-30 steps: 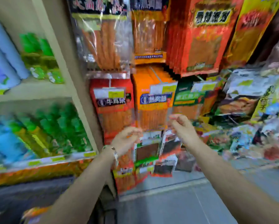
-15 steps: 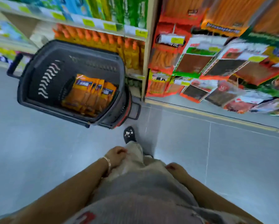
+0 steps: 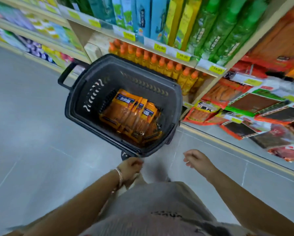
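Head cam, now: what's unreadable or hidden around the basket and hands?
- Orange snack packs in the basket: count unclear, head view; they overlap and the near wall covers the lowest.
- Left hand: grip unclear, head view; motion blur, back of hand toward camera.
- Price tags: figures blurred, too small, head view.
- Hanging packs: cut off by the right edge, head view.
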`<state>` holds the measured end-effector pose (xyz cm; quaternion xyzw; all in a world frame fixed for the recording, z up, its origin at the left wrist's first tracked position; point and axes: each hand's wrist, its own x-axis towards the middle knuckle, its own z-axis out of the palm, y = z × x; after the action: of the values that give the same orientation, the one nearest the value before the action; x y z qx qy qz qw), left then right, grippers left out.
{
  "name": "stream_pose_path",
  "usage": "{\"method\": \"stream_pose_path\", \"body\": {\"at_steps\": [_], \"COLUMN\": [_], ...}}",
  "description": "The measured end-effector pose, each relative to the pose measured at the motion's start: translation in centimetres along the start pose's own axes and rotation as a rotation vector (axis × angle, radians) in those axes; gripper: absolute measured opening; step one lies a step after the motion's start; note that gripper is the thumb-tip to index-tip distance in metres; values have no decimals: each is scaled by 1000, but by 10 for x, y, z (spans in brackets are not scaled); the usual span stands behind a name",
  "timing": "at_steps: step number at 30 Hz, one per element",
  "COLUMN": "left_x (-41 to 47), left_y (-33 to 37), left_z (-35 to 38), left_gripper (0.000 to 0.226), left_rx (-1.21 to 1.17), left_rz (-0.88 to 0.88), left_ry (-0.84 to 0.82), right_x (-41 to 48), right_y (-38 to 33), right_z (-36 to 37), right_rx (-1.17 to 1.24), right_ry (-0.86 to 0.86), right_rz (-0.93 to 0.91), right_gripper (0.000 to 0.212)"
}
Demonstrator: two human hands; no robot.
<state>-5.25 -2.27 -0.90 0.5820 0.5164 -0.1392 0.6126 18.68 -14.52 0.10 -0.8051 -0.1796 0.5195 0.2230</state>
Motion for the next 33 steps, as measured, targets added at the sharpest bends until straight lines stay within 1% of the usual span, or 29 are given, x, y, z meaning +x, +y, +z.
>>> {"method": "stream_pose_path", "body": {"at_steps": [3, 6, 8, 11, 14, 15, 18, 20, 24, 26, 27, 28, 29, 31, 32, 33], "left_x": [12, 36, 60, 102, 148, 163, 205, 226, 253, 258, 259, 260, 260, 261, 261, 263], "left_y": [25, 43, 47, 38, 23, 18, 4, -4, -21, -24, -24, -24, -23, -23, -24, -26], "left_z": [-59, -114, -146, -184, -208, -214, -229, -234, -234, -234, -234, -233, -232, -232, -231, -230], "left_gripper": [17, 18, 18, 17, 16, 20, 31, 33, 31, 30, 27, 21, 14, 13, 9, 13], "left_rx": [-186, -207, -222, -286, -340, -317, -224, -203, -131, -117, -120, -127, -129, -138, -135, -118], "left_rz": [32, 36, 10, -53, -122, -146, -203, -231, -226, -237, -241, -240, -231, -213, -216, -220], "left_ry": [-41, -31, 14, 120, 176, 184, 258, 297, 291, 261, 246, 243, 245, 262, 263, 261], "right_x": [22, 54, 79, 121, 166, 182, 229, 260, 318, 341, 353, 361, 367, 370, 367, 364], "right_y": [-64, -116, -138, -151, -150, -147, -145, -143, -139, -140, -140, -141, -141, -144, -145, -144], "right_z": [33, 68, 90, 123, 153, 163, 189, 206, 242, 260, 268, 275, 279, 280, 277, 273], "right_rx": [63, 66, 61, 49, 58, 54, 11, 23, 111, 207, 261, 307, 345, 353, 309, 263], "right_ry": [-55, -138, -174, -214, -198, -179, -133, -115, -75, -54, -46, -30, 9, 133, 169, 184], "right_rz": [-46, -51, -37, 37, 141, 168, 158, 175, 264, 369, 420, 446, 445, 364, 308, 275], "right_gripper": [14, 11, 9, 10, 8, 6, 14, 5, 52, 74, 82, 81, 68, 24, 23, 27]}}
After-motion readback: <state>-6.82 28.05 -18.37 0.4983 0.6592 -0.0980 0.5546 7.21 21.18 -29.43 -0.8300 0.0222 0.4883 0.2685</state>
